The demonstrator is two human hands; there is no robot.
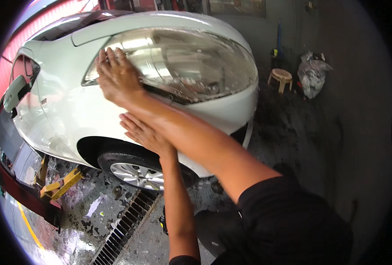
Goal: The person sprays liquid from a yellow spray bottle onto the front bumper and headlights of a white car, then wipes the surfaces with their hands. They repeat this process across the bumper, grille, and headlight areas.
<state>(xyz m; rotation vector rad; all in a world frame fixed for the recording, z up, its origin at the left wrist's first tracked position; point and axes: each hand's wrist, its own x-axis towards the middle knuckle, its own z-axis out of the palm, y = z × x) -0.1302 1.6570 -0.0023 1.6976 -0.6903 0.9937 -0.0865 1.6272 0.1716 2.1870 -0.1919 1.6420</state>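
A white car point(59, 106) stands before me, its large headlight point(182, 57) streaked and wet-looking. My right hand point(118, 79) lies flat on the headlight's left end, fingers stretched and a little apart. Whatever may be under that palm is hidden. Below the right forearm, my left hand point(147, 134) rests at the white fender point(96, 115) above the front wheel, its fingers extended. The right forearm crosses over part of the left hand. Nothing shows in either hand.
Under the fender is the front wheel point(138, 170). A yellow lift arm point(63, 183) and a red post point(19, 185) stand at the left. A floor grate point(125, 227) runs below the wheel. Far right are a small stool point(280, 77) and a plastic bag point(313, 75).
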